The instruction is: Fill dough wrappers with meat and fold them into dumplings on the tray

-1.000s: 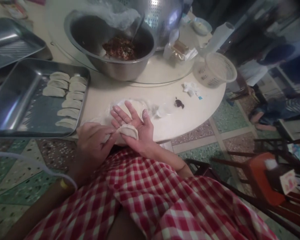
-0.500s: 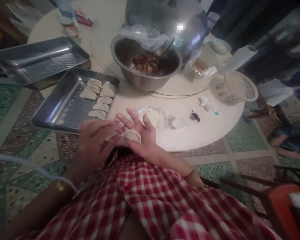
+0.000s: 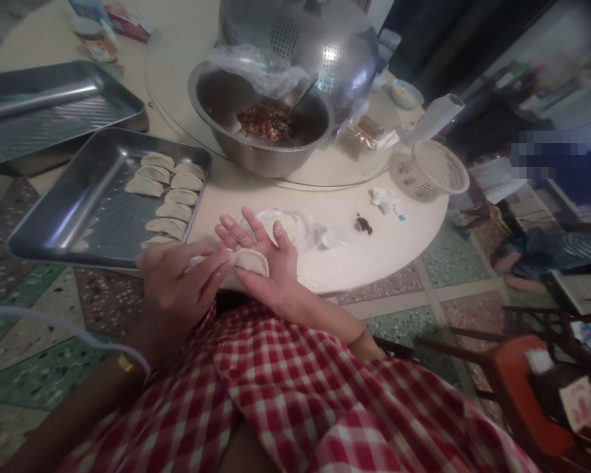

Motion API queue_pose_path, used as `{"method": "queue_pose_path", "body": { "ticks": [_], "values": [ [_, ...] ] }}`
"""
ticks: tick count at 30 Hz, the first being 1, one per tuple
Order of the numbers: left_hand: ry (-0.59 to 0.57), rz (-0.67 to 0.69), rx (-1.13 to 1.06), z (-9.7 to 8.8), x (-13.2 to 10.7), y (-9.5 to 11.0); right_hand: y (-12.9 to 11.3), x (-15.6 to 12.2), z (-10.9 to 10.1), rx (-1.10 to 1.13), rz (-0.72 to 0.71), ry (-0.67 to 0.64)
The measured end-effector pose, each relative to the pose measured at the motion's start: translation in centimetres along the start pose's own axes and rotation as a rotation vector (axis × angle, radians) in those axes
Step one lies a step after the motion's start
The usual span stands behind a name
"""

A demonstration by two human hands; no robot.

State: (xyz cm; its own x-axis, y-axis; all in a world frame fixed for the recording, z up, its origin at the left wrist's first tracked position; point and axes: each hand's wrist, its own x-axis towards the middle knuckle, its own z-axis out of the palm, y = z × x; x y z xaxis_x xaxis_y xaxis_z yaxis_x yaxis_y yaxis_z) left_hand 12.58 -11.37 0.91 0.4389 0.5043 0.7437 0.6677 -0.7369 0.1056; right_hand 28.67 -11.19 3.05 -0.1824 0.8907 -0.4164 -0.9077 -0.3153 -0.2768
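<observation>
A folded pale dumpling [image 3: 252,261] lies on the palm of my right hand [image 3: 270,282], which is turned up with its fingers stretched out at the table's near edge. My left hand [image 3: 177,289] comes in from the left, and its fingertips pinch the dumpling's left end. Both hands hover over my red-checked lap. Just beyond my fingers a stack of round wrappers [image 3: 295,226] lies on clear plastic. A steel tray [image 3: 79,217] to the left holds several finished dumplings [image 3: 170,194] in two rows.
A steel bowl [image 3: 256,156] with dark filling [image 3: 264,121] and a spoon stands mid-table, a colander [image 3: 300,33] behind it. A second tray [image 3: 54,112] lies far left, a white basket [image 3: 431,171] right. The round table's [image 3: 374,256] edge curves near me. An orange chair [image 3: 517,368] stands lower right.
The view has swung about and tilted, while my hands stay together on the dumpling. My left fingers have shifted slightly along its edge.
</observation>
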Motion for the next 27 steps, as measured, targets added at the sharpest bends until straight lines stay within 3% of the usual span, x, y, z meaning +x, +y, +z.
{"method": "queue_pose_path", "body": {
  "ticks": [27],
  "values": [
    [-0.002,-0.048,-0.121,0.7,0.9,1.1,-0.6,-0.3,-0.5,0.007,-0.035,-0.064]
  ]
}}
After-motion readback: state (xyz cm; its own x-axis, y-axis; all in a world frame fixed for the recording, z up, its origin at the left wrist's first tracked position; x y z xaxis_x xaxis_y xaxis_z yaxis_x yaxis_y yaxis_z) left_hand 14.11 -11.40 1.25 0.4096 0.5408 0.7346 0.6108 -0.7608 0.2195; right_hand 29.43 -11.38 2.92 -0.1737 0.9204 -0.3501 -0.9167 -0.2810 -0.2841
